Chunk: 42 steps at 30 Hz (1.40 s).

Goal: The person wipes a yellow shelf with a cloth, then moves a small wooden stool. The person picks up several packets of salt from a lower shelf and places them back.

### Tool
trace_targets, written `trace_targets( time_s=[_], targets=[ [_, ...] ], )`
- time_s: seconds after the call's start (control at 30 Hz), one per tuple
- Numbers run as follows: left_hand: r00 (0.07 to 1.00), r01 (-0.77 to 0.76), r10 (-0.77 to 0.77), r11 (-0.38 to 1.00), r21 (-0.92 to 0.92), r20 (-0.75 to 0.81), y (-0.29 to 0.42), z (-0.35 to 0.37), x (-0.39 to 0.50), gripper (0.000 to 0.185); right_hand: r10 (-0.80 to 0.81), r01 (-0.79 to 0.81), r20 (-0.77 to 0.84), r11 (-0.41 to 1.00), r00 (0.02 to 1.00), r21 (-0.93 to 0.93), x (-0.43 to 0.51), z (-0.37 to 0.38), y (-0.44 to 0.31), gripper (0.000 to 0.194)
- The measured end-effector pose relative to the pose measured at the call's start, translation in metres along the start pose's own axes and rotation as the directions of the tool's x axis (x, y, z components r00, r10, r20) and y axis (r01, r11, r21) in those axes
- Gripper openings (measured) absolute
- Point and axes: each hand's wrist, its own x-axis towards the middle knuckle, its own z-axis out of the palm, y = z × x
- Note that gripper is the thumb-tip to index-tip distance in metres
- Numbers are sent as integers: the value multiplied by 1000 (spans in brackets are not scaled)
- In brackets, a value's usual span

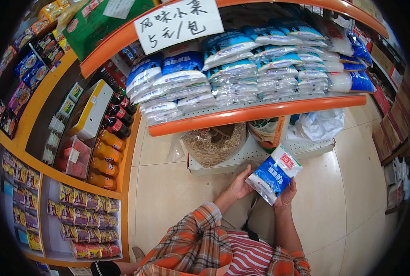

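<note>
Between my two hands is a blue and white plastic bag of salt [273,174], tilted, its printed front turned up. My left hand [241,183] grips the bag's left edge, and my right hand [286,194] holds it at the lower right side. The bag is above my knees, in front of the lowest shelf board. Beyond it, stacks of similar salt bags [232,77] lie on a perforated metal shelf with an orange front rail [260,114].
Below the rail, a clear bag of brown dried goods [213,145] and a white plastic bag [320,126] rest on a low board. To the left, an orange-edged shelf unit holds soda bottles [105,150] and instant noodle cups [84,217]. Cardboard boxes [391,127] stand at right.
</note>
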Motion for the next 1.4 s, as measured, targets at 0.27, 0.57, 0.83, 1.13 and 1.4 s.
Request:
trace_targets(
  time_s=[0.27,0.57,0.83,1.13,1.4],
  targets=[
    [870,-242,298,952,185,-393,43,20,-27,31,57,-61,94,997,994,42,-2,-4,0,62],
    [-119,-625,992,-43,780,-40,227,74,-161,20,85,-77,120,995,989,-65,-12,-1,-1,53],
    [21,-403,1000,29,915,-23,340,110,-180,25,106,-96,65,985,992,-144,-45,1,-11,55],
    [215,-359,929,363,860,-302,363,154,-161,23,81,-72,63,988,995,-138,-51,-10,-13,54],
    [437,-614,863,493,617,-255,385,139,-174,24,108,-104,11,978,994,-181,-46,-10,-10,59]
  ],
)
